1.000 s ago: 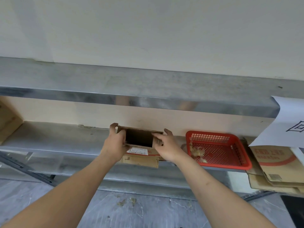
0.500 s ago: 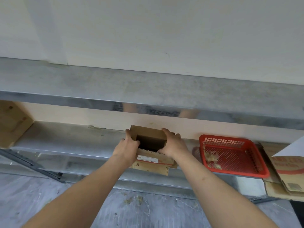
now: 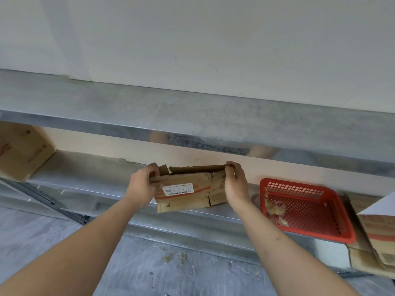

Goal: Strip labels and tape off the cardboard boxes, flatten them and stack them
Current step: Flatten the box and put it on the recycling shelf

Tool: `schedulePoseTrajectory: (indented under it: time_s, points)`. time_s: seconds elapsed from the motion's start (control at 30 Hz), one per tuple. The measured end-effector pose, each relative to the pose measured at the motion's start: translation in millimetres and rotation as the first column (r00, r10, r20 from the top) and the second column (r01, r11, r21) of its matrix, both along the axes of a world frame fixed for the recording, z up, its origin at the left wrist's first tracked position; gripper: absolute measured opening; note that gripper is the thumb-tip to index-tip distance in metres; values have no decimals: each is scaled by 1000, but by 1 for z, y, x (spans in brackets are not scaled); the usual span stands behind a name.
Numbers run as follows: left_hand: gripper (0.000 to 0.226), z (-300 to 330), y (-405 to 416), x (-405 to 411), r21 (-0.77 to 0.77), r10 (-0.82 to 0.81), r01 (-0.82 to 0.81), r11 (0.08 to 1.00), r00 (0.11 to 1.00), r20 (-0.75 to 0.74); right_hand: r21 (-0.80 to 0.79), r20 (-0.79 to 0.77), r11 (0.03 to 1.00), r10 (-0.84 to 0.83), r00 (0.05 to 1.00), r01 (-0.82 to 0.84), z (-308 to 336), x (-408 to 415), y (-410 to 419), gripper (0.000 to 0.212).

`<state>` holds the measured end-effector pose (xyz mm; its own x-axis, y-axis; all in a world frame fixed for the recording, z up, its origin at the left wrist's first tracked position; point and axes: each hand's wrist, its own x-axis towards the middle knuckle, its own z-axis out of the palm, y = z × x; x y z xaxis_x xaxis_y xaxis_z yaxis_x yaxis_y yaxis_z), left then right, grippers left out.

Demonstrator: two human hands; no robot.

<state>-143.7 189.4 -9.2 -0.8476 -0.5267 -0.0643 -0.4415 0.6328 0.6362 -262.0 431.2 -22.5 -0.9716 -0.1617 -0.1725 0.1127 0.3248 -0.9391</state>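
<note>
A small brown cardboard box (image 3: pixel 188 201), nearly flat, is held over the front of the lower metal shelf (image 3: pixel 85 180). A white barcode label (image 3: pixel 177 189) and a red stripe show on the side facing me. My left hand (image 3: pixel 144 184) grips its left edge and my right hand (image 3: pixel 236 184) grips its right edge, thumbs on top. Flattened boxes (image 3: pixel 378 242) lie stacked at the right end of the shelf.
A red plastic basket (image 3: pixel 333 223) holding crumpled tape scraps sits on the shelf just right of my right hand. Another brown box (image 3: pixel 21 152) stands at the shelf's far left. An upper metal shelf (image 3: pixel 192 116) overhangs. Scraps litter the grey floor (image 3: pixel 175 257) below.
The box stood open with a dark hollow between my hands; now it is pressed nearly flat and my hands have spread apart to its ends. The view has shifted left.
</note>
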Motion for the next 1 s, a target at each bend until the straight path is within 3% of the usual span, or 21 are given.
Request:
schedulePoseTrajectory:
  time_s: [0.07,0.17,0.3,0.43,0.57,0.67,0.77,0.87,1.0]
  points:
    - [47,1,-4,0,128,36,-25,992,995,-88,-111,44,994,18,999,-13,-3,0,2,30]
    - [65,2,-12,-1,363,128,-53,930,974,-187,26,17,997,72,997,-73,-9,-4,5,46]
    - [44,-1,-17,-9,558,236,-78,826,947,-217,146,79,977,148,986,-158,-26,-6,1,40]
    - [49,-16,-28,-7,597,253,-135,791,960,-118,178,50,982,58,997,-66,-33,0,-13,38]
    - [82,-38,-36,16,573,-93,80,815,996,-7,125,27,985,-120,992,116,-34,7,-23,43]
    - [97,-42,-39,25,560,-188,180,809,981,-45,57,61,982,-186,981,183,-33,14,-22,64]
    - [83,-34,-42,24,545,-136,162,822,987,-88,79,26,994,-72,997,70,-25,33,-21,83]
    - [71,-28,-49,26,551,-104,150,821,988,-113,210,20,973,90,996,-92,-24,57,-21,96]
    - [64,-24,-54,35,522,-182,218,825,976,-120,305,67,941,131,989,-146,-24,94,-18,89]
